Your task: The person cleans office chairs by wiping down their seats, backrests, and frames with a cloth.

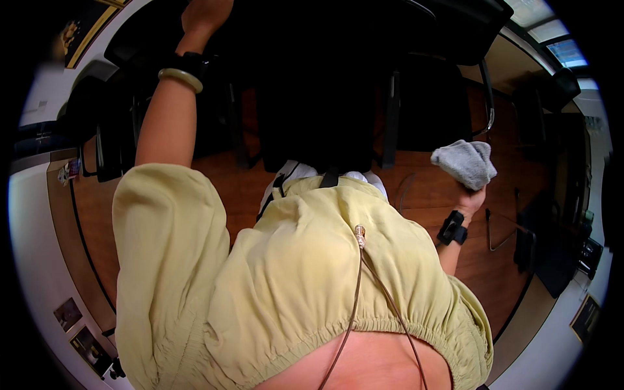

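My right hand (472, 197) holds a bunched grey cloth (465, 163) out to the right, above the wooden floor; the cloth covers most of the fingers. A black strapped device (452, 228) sits on that wrist. At the upper left, my left hand (207, 17) reaches forward over a very dark surface, its fingertips cut off by the picture's edge, so what it touches cannot be told. That wrist bears a black band (192, 63) and a pale bangle (180, 79). A black surface (317, 97), perhaps a table, lies straight ahead of my body.
Black chairs stand on both sides, one with a curved metal frame (490, 109) at the upper right. Another metal chair leg (502, 243) is low on the right. Reddish wooden floor (424, 187) shows between them. Framed pictures (91, 351) hang on the white walls.
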Motion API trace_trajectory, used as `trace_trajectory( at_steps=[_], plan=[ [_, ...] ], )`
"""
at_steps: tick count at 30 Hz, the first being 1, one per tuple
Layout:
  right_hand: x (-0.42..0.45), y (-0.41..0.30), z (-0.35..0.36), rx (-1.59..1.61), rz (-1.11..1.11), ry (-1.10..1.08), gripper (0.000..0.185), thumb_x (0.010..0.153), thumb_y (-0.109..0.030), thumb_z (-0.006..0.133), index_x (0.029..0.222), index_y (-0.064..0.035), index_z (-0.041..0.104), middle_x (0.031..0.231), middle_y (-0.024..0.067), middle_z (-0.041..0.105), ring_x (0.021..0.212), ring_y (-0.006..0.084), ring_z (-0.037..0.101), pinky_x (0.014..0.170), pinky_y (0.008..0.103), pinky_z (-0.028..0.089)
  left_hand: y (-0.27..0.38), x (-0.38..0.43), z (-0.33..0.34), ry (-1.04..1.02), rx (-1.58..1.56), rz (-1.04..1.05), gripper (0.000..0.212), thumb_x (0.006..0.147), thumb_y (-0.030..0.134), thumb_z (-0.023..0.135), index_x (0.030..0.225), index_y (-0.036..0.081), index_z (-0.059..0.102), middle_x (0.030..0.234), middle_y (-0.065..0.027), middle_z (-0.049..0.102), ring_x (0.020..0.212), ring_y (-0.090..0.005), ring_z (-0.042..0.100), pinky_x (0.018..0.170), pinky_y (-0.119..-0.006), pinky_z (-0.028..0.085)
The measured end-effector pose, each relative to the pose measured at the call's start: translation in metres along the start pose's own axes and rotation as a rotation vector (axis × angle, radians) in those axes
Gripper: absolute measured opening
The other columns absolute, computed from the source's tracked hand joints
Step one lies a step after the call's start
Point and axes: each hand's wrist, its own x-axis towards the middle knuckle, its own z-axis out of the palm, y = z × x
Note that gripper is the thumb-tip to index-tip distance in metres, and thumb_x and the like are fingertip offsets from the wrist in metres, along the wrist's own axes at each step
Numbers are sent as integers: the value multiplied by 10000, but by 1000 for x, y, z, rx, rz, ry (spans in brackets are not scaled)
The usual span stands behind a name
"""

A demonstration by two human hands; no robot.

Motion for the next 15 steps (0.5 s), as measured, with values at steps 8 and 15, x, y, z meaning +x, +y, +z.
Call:
trace_trajectory(
  at_steps=[8, 15],
  plan=[
    [-47, 121, 42, 29, 474, -184, 429, 836, -254, 667, 1200, -67, 538, 1185, 112, 576, 1097, 259, 537, 989, 463, 401, 7, 17, 6, 0, -17, 19, 536, 897, 416, 361, 811, -10, 675, 866, -265, 621, 894, -417, 592, 822, -470, 442],
    [80, 242, 26, -548, 613, 120, 272, 946, -300, 456, 992, -60, 575, 949, 107, 632, 846, 256, 629, 746, 359, 526, 24, -30, -19, 101, -65, 136, 498, 902, 396, 428, 683, 13, 658, 695, -245, 590, 712, -419, 594, 671, -483, 460]
  ],
)
